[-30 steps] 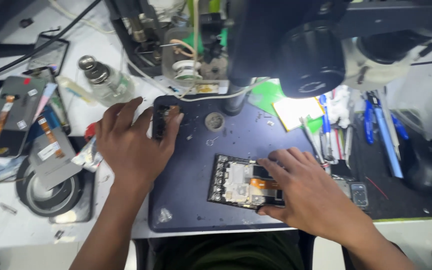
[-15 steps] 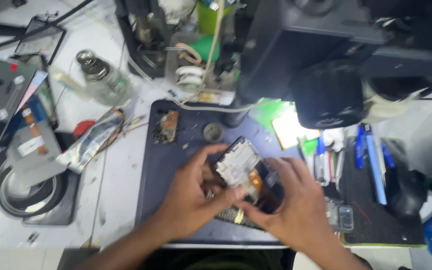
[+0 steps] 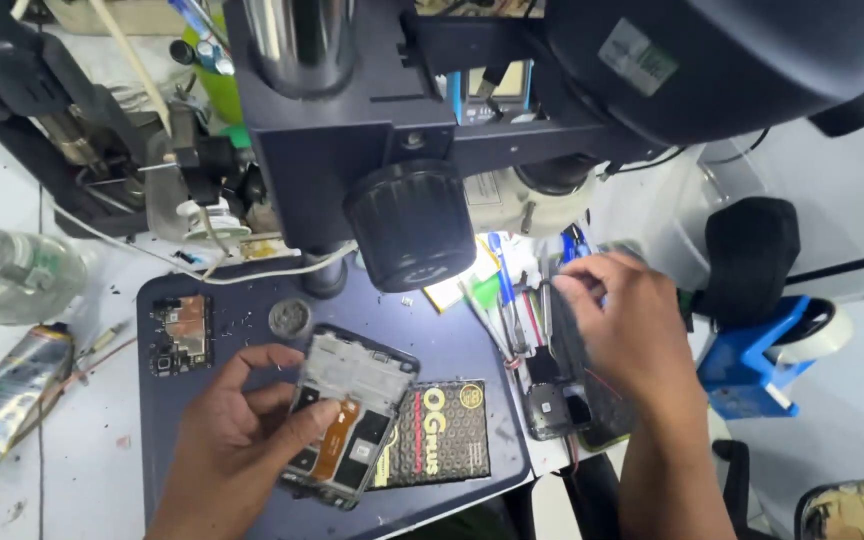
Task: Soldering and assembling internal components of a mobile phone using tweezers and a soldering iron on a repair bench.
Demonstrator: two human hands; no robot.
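Note:
My left hand [image 3: 242, 440] holds an opened phone body [image 3: 352, 410], back cover off, with an orange flex cable showing, tilted just above the dark work mat [image 3: 182, 420]. Under it lies a flat black battery [image 3: 442, 430] with a dotted pattern. My right hand [image 3: 622, 330] reaches to the right, fingers pinched at a cluster of pens and hand tools [image 3: 522, 300] beside the mat; whether it grips one is unclear. A small circuit board [image 3: 182, 335] rests on the mat's far left corner.
A big black microscope head and focus knob [image 3: 412, 225] hang over the mat. A clear bottle [image 3: 12, 270] and a silver tube [image 3: 2, 400] lie at left. A tape roll on a blue holder [image 3: 792, 345] is at right.
The camera moved closer and to the right. My right hand left the phone and went right to the tools. My left hand now holds the phone alone.

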